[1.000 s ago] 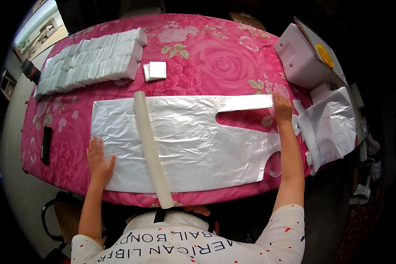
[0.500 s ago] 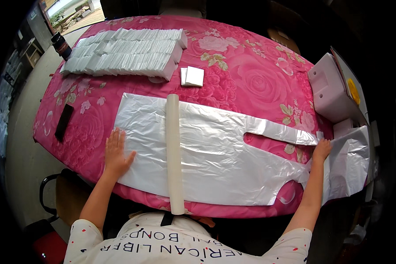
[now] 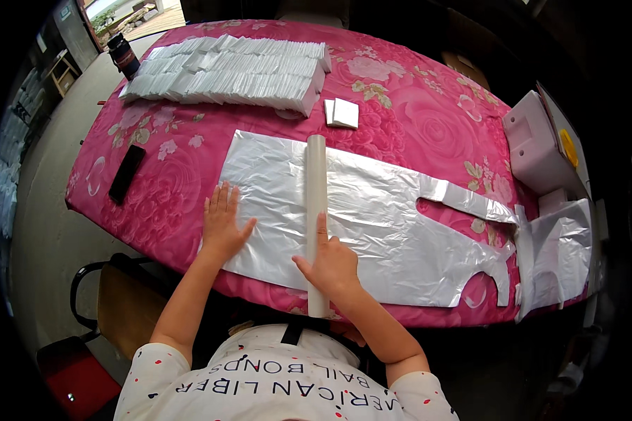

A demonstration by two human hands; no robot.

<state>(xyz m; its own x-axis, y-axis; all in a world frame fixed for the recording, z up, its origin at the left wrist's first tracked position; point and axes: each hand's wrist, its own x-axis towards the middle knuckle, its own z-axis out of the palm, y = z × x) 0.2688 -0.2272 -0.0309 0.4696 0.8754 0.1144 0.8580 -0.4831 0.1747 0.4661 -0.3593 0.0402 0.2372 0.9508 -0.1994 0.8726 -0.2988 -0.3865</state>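
Observation:
A thin, shiny white plastic sheet [image 3: 386, 238], with cut-outs and strap-like ends on its right, lies spread across the near side of the table. Across it, running front to back, rests a long whitish tube [image 3: 317, 168]. My left hand [image 3: 225, 224] lies flat on the sheet's left part, fingers stretched. Over the tube's near half is my right hand [image 3: 336, 266], touching it with the forefinger laid along the top and the thumb spread to the left. Its other fingers are partly hidden.
Rows of folded white plastic packets [image 3: 225, 74] stand at the far left beside a dark bottle [image 3: 123, 56]. Two small white squares [image 3: 342, 113] lie mid-table. A black phone-like slab [image 3: 126, 174] is at left. At right are a white foam box [image 3: 537, 140] and more plastic sheeting [image 3: 558, 252].
My right hand has let go of the sheet's right end and moved left onto the tube. My left hand stays on the sheet. The whole view has shifted slightly.

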